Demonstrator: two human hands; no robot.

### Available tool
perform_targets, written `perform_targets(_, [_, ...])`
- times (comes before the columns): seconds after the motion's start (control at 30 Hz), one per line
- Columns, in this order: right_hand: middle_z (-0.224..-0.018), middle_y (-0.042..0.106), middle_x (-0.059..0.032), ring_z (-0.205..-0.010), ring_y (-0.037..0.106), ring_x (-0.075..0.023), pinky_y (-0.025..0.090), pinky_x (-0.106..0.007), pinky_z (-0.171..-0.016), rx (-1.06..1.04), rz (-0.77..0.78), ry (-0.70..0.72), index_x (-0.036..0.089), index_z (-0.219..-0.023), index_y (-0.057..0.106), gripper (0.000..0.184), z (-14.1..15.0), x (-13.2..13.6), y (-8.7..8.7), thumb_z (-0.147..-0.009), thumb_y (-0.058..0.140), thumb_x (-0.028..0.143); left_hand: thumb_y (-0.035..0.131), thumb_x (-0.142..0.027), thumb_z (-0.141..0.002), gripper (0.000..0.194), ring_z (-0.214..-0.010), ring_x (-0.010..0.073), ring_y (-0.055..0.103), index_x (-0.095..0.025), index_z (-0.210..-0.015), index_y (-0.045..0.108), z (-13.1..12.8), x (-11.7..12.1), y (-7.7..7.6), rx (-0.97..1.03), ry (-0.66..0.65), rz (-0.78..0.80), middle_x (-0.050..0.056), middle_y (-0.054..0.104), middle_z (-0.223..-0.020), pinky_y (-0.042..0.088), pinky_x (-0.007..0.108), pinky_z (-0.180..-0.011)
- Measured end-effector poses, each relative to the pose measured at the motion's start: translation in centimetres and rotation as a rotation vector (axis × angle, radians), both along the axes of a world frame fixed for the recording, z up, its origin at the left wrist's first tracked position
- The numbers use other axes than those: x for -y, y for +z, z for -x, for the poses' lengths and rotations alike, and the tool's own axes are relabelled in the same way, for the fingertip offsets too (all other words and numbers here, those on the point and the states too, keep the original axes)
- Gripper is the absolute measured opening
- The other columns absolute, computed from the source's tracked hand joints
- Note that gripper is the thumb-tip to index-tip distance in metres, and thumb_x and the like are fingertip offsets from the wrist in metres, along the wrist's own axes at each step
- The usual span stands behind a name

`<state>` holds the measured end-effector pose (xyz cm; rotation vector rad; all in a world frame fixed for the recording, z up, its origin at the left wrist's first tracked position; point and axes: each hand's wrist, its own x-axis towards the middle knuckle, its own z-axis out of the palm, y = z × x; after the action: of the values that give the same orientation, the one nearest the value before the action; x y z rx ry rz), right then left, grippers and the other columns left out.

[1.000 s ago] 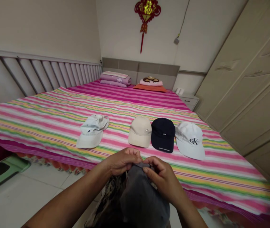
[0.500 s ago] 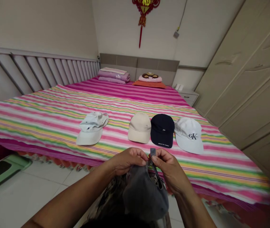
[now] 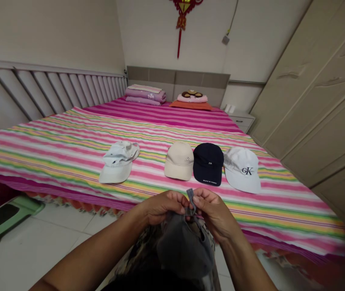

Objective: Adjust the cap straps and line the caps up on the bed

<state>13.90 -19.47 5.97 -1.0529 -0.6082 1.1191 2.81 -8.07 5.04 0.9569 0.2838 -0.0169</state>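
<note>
Close to my body hangs a dark grey cap [image 3: 184, 246], its back strap turned up toward the bed. My left hand [image 3: 166, 207] pinches the cap's edge near the buckle. The fingers of my right hand [image 3: 210, 210] are closed on the grey strap [image 3: 190, 198], whose free end sticks up between both hands. Beyond them on the bed lie a beige cap [image 3: 179, 161], a navy cap [image 3: 208, 163] and a white CK cap [image 3: 243, 169], side by side. Farther left sits a pale cap [image 3: 119, 161] with small dark marks.
The bed [image 3: 69, 145] has a striped cover. Folded bedding [image 3: 145, 95] and a pink and orange pile [image 3: 190, 101] lie by the headboard [image 3: 196, 83]. A green stool [image 3: 11, 218] stands on the floor at left, a wardrobe [image 3: 320, 109] at right.
The strap's free end has tilted left and now bends in a small loop by the right fingers. Both hands keep their hold on the grey cap.
</note>
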Motion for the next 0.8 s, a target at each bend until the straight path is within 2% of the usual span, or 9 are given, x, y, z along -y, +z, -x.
perform_targets(0.1, [-0.052, 0.051, 0.0038, -0.042, 0.034, -0.0058, 0.025, -0.020, -0.042, -0.003, 0.003, 0.018, 0.015, -0.068, 0.057, 0.024, 0.0, 0.1, -0.3, -0.064, 0.072, 0.033, 0.073, -0.015, -0.050, 0.020, -0.056, 0.0104, 0.057, -0.009, -0.067, 0.064, 0.0, 0.2, -0.1, 0.032, -0.010, -0.028, 0.002, 0.062, -0.060, 0.042, 0.022, -0.061])
perform_targets(0.2, [-0.046, 0.046, 0.0049, -0.042, 0.033, -0.0063, 0.023, -0.020, -0.041, -0.042, -0.009, 0.028, 0.016, -0.062, 0.053, 0.024, -0.2, 0.3, -0.3, -0.066, 0.069, 0.033, 0.074, -0.018, -0.051, 0.020, -0.053, 0.0094, 0.055, -0.009, -0.064, 0.062, 0.0, 0.4, -0.2, 0.035, -0.005, -0.019, 0.003, 0.062, -0.058, 0.040, 0.021, -0.057])
perform_targets(0.3, [-0.045, 0.045, 0.0051, -0.041, 0.033, -0.0064, 0.024, -0.020, -0.042, -0.028, 0.008, 0.031, 0.016, -0.060, 0.051, 0.022, -0.4, 0.4, -0.1, -0.065, 0.068, 0.030, 0.076, -0.020, -0.049, 0.023, -0.051, 0.0092, 0.054, -0.009, -0.063, 0.062, -0.1, 0.3, -0.4, 0.017, 0.009, 0.006, 0.003, 0.061, -0.056, 0.039, 0.020, -0.054])
perform_targets(0.43, [-0.053, 0.047, 0.0041, -0.043, 0.036, -0.0058, 0.027, -0.019, -0.041, 0.109, 0.072, 0.062, 0.015, -0.057, 0.053, 0.016, -1.0, 0.5, 0.2, -0.061, 0.066, 0.023, 0.077, -0.022, -0.049, 0.025, -0.049, 0.0082, 0.052, -0.009, -0.064, 0.061, -0.1, 0.2, -0.6, -0.010, 0.029, -0.009, 0.002, 0.060, -0.055, 0.037, 0.020, -0.051])
perform_targets(0.6, [-0.060, 0.050, 0.0031, -0.043, 0.043, -0.0060, 0.033, -0.019, -0.040, 0.199, 0.105, 0.117, 0.016, -0.056, 0.051, 0.018, -1.3, 0.5, 0.3, -0.062, 0.065, 0.026, 0.077, -0.021, -0.049, 0.026, -0.047, 0.0057, 0.047, -0.010, -0.063, 0.059, 0.0, 0.4, -0.7, -0.017, 0.081, -0.037, -0.001, 0.056, -0.055, 0.034, 0.018, -0.049])
perform_targets(0.8, [-0.055, 0.048, 0.0049, -0.039, 0.042, -0.0048, 0.033, -0.018, -0.038, 0.243, 0.124, 0.129, 0.016, -0.055, 0.050, 0.016, -1.7, 0.4, 0.2, -0.059, 0.064, 0.023, 0.075, -0.022, -0.053, 0.023, -0.048, 0.0051, 0.044, -0.011, -0.064, 0.057, -0.1, 0.4, -1.0, 0.015, 0.118, -0.093, -0.002, 0.054, -0.057, 0.032, 0.018, -0.049])
